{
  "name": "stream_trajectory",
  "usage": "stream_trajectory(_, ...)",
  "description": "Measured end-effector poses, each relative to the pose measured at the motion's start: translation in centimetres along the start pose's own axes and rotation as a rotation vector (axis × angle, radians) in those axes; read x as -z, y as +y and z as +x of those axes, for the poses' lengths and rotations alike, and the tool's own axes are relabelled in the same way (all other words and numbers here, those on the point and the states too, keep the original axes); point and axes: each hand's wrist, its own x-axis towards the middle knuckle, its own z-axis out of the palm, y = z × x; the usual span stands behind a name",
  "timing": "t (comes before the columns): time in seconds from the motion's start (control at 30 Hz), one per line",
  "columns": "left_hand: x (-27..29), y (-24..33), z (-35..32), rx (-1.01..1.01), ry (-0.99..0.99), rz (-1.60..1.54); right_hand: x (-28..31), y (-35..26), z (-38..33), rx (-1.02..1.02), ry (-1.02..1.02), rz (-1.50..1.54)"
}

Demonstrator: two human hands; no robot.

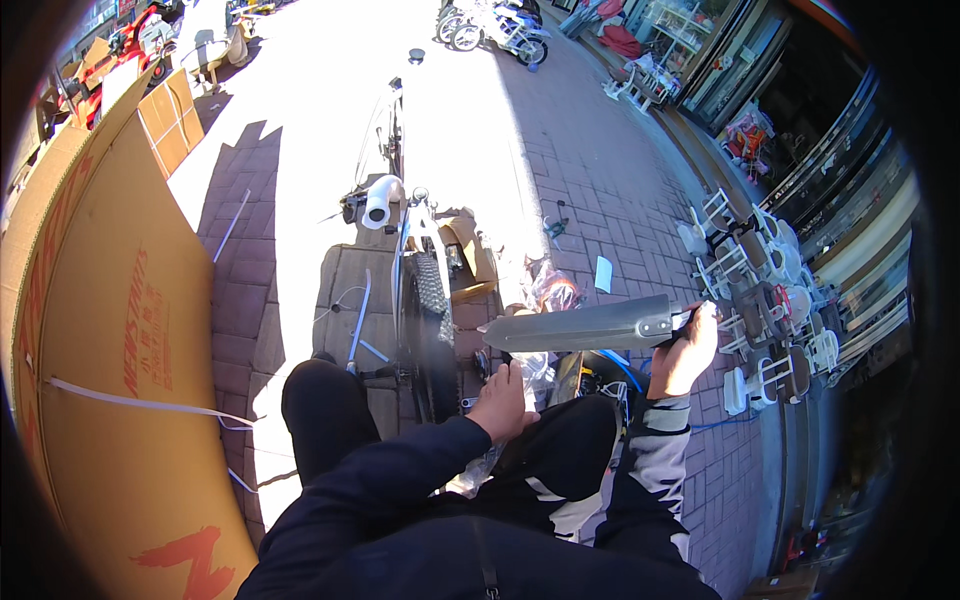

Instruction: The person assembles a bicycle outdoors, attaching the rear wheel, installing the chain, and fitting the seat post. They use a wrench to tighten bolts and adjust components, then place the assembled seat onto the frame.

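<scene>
My right hand [688, 355] grips a dark grey bicycle mudguard [580, 326] by its bracket end, and the long blade points left across my lap. My left hand [500, 402] is closed beneath the mudguard's tip, by my knee. Crumpled clear plastic wrap [540, 372] lies beside that hand; whatever its fingers hold is hidden. Just ahead and left stands a bicycle whose knobbly tyre [432, 300] comes up close to my legs. A white rounded part [379, 202] is at its upper side.
A large brown cardboard box [110, 330] walls off the left, with a loose white strap [150, 398] across it. A small open carton [470, 255] sits right of the bicycle. Several white-framed child seats [770, 290] are piled at the right by the shopfront. Small motorbikes [495, 32] stand far ahead.
</scene>
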Motion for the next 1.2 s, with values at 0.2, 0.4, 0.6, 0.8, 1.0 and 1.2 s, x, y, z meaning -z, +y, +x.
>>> stream_trajectory(0.2,9.0,2.6,-1.4,-0.202,0.209,-0.233,-3.4,-0.7,-3.6,-0.066,-0.349,-0.160)
stream_trajectory(0.4,8.3,2.0,0.1,-0.291,0.331,-0.352,-9.0,-0.1,-10.0,-0.295,-0.550,-0.254)
stream_trajectory(0.6,6.4,-1.7,-0.3,-0.267,0.265,-0.717,-9.6,1.4,-10.7,-0.198,-0.611,-0.291)
stream_trajectory(0.8,11.7,-5.3,1.1,0.186,0.397,-1.020,-6.7,8.9,-8.2,-0.270,-0.233,-0.410)
stream_trajectory(1.0,16.5,-7.2,1.0,0.223,0.498,-1.076,-2.1,18.2,-13.0,-0.408,-0.451,-0.930)
stream_trajectory(1.2,18.3,-8.6,1.1,0.232,0.564,-1.236,0.1,23.8,-16.8,-0.630,-0.547,-0.997)
